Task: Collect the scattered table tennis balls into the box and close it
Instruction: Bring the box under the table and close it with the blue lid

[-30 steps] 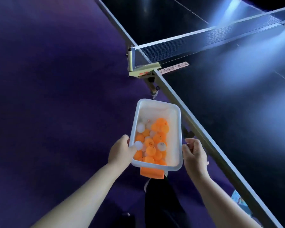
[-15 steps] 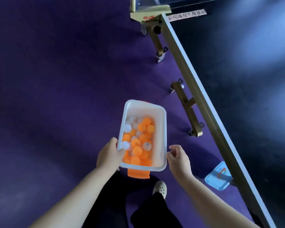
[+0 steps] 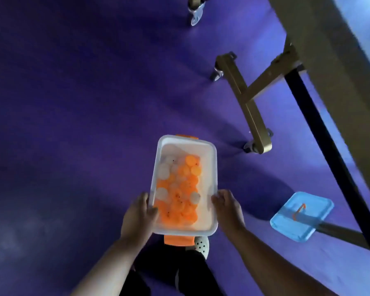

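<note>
Held above the purple floor (image 3: pixel 73 124): a white box (image 3: pixel 209 184), open, part-filled with orange and white table tennis balls (image 3: pixel 179 195). Gripped at its near end on both sides, left hand (image 3: pixel 137 218) curled over the left rim with thumb inside, right hand (image 3: pixel 228 210) clasping the right rim with bent fingers. Orange latches at the near and far ends. To the right on the floor, well apart, a blue lid (image 3: pixel 301 216) with an orange handle. Far right, the table frame (image 3: pixel 250 103) on castors. Below the box, a white perforated shoe (image 3: pixel 201 245).
</note>
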